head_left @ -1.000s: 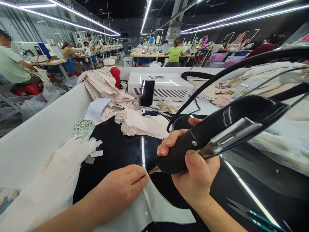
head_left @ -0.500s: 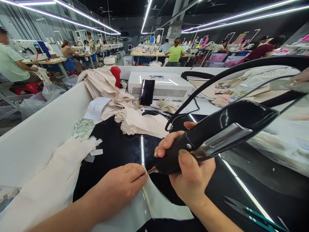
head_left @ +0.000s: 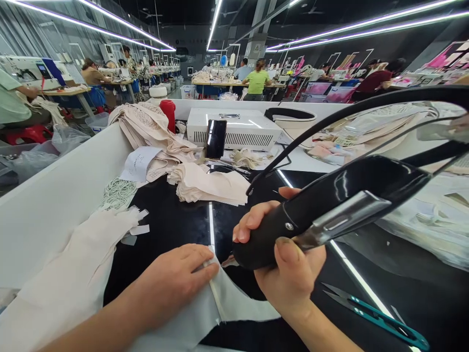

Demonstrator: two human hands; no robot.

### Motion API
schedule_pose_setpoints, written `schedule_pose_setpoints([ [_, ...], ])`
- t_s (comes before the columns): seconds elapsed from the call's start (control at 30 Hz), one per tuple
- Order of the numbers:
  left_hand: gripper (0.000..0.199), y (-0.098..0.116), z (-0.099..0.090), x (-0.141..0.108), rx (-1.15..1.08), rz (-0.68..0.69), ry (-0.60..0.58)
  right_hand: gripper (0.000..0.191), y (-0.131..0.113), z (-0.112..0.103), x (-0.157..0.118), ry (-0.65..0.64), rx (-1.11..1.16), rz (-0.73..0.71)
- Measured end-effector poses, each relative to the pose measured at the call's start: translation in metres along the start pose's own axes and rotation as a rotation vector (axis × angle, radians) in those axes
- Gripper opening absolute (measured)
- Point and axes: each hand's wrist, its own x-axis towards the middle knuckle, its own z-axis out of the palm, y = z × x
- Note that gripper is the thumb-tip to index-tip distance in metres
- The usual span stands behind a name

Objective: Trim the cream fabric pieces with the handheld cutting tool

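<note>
My right hand (head_left: pixel 293 274) is wrapped round a black corded hand tool (head_left: pixel 330 205) with a long metal lever, the thumb at the lever's end. It looks like a handheld ultrasonic welder. Its tip, pointing down left, is mostly hidden by the grip. My left hand (head_left: pixel 179 278) grips the upper corner of a pale fabric piece (head_left: pixel 238 298) between thumb and fingers. A narrow seam or strip runs down this cloth from the fingers. A small gap separates the left fingertips from the tool. Teal thread snips (head_left: pixel 381 315) lie at the lower right.
Stacked pale cut pieces (head_left: pixel 212 183) lie beyond my hands, more cloth (head_left: pixel 69 274) on the left. A phone (head_left: pixel 216 139) leans against a white vented box (head_left: pixel 252 128). Green elastic cords (head_left: pixel 117 193) lie left, plastic bags (head_left: pixel 421 220) right. A thick black cable (head_left: pixel 315 131) arches overhead.
My left hand has drawn slightly left and up, opening a small gap from the tool. The view has shifted a little to the right. The right hand keeps its grip.
</note>
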Motion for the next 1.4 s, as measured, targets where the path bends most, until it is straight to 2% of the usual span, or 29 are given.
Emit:
schedule_pose_setpoints([
  [0.13,0.027,0.000,0.001,-0.002,-0.003,-0.010,-0.016,0.045,0.002,0.000,-0.003,-0.012,0.011,-0.013],
  [0.3,0.027,-0.001,0.001,-0.003,-0.017,-0.008,-0.027,0.034,0.001,-0.001,-0.003,-0.038,0.021,-0.007],
  [0.47,0.031,0.000,-0.010,0.002,-0.018,0.018,-0.020,0.047,-0.007,-0.005,0.001,0.002,0.044,-0.001],
  [0.57,0.028,0.005,-0.014,0.008,-0.068,0.012,-0.016,0.042,-0.011,-0.008,-0.001,0.003,0.047,-0.008],
  [0.67,0.022,0.011,-0.010,0.012,-0.154,0.000,-0.047,0.037,-0.011,-0.009,-0.003,-0.006,0.055,-0.011],
  [0.8,0.020,0.015,-0.002,0.008,-0.164,-0.003,-0.065,0.045,-0.010,-0.006,-0.006,-0.008,0.084,-0.005],
  [1.0,0.023,0.017,0.001,0.002,-0.097,0.015,-0.080,0.029,-0.008,-0.003,-0.010,-0.023,0.116,-0.002],
  [1.23,0.026,0.018,0.000,-0.001,-0.106,0.006,-0.089,0.029,-0.006,-0.003,-0.011,-0.028,0.079,-0.009],
  [1.4,0.026,0.018,0.000,0.001,-0.083,0.016,-0.061,0.036,-0.013,-0.005,-0.010,-0.003,0.058,0.005],
])
